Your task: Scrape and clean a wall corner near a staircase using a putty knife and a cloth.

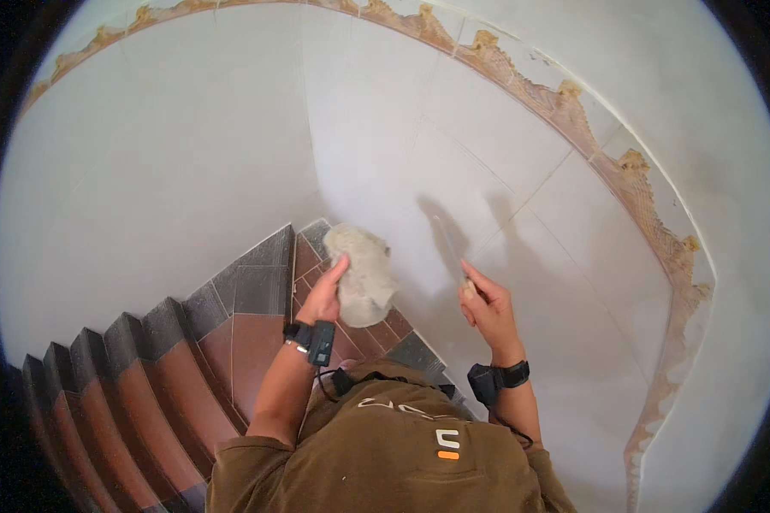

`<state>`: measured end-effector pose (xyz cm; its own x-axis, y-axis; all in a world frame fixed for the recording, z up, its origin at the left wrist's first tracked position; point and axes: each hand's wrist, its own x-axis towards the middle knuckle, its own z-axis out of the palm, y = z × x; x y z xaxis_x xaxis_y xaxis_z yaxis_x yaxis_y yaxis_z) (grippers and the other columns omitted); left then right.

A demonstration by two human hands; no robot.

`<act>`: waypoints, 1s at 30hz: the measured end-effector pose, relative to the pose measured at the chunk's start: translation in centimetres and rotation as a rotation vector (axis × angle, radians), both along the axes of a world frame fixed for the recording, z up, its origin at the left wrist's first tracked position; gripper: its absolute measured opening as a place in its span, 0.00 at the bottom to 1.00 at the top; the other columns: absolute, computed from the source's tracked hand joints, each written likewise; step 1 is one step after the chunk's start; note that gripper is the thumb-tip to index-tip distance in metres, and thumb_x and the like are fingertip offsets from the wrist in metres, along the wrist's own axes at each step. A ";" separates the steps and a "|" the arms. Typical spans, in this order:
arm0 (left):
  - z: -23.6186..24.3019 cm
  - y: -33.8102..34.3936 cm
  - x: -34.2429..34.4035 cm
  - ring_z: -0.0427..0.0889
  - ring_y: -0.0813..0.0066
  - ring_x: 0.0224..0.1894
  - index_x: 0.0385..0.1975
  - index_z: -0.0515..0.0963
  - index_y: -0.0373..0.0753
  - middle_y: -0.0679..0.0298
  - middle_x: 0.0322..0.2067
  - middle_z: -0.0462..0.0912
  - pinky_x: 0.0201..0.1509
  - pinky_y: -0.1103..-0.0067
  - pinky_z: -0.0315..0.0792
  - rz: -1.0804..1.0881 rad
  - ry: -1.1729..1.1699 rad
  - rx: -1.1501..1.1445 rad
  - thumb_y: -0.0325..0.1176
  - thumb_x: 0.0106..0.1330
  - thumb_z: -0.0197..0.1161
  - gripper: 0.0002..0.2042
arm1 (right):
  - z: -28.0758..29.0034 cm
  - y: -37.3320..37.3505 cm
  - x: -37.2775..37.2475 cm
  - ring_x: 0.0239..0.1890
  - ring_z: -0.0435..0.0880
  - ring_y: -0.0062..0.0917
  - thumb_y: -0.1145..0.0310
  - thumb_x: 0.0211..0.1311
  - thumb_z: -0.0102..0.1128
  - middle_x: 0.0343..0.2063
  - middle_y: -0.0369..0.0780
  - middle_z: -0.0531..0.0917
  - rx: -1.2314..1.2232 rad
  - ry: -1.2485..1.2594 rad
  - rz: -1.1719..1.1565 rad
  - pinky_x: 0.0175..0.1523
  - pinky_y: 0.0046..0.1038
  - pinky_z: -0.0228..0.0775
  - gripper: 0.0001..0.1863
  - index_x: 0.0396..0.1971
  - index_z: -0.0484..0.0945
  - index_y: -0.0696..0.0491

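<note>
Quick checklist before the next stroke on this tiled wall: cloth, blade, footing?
1. Left hand grips the grey cloth: ok, fingers closed on its lower edge.
2. Right hand holds the thin blade tool by its handle: ok.
3. Blade tip against the white wall tile: cannot tell; its shadow lies close beside it.
4. Cloth apart from the blade: ok, a gap of bare tile shows between them.
5. Footing on the stairs: cannot tell, feet hidden under the torso.
6. Wrist bands in place on both wrists: ok.
</note>
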<state>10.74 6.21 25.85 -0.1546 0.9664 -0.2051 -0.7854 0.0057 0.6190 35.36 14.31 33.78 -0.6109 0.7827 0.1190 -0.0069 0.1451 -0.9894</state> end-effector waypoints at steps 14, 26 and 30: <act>0.7 2.4 1.3 0.69 0.69 0.50 0.51 0.62 0.34 0.59 0.49 0.69 0.54 0.73 0.63 -0.153 -0.007 0.096 0.45 0.63 0.47 0.23 | -2.4 -3.6 1.8 0.23 0.72 0.35 0.69 0.53 0.52 0.22 0.43 0.72 0.689 -0.507 0.032 0.29 0.33 0.64 0.19 0.48 0.69 0.49; -0.4 2.2 1.7 0.68 0.68 0.51 0.53 0.59 0.36 0.60 0.48 0.69 0.55 0.73 0.63 -0.138 0.189 0.062 0.39 0.63 0.48 0.21 | -3.0 -3.2 -0.1 0.15 0.65 0.13 0.61 0.59 0.49 0.19 0.33 0.71 -0.390 -0.186 0.201 0.18 0.15 0.58 0.21 0.52 0.65 0.51; -1.5 1.7 0.8 0.69 0.68 0.50 0.53 0.59 0.36 0.60 0.48 0.70 0.54 0.73 0.64 -0.142 0.180 0.005 0.39 0.63 0.49 0.21 | -3.5 -2.6 0.7 0.15 0.64 0.10 0.61 0.58 0.49 0.19 0.32 0.70 -0.692 0.139 0.026 0.14 0.10 0.52 0.23 0.52 0.63 0.55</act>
<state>11.49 7.87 24.31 -0.0510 0.9820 -0.1818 -0.6541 0.1047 0.7491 36.02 11.68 30.33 -0.6459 0.6919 -0.3226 -0.1347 -0.5193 -0.8439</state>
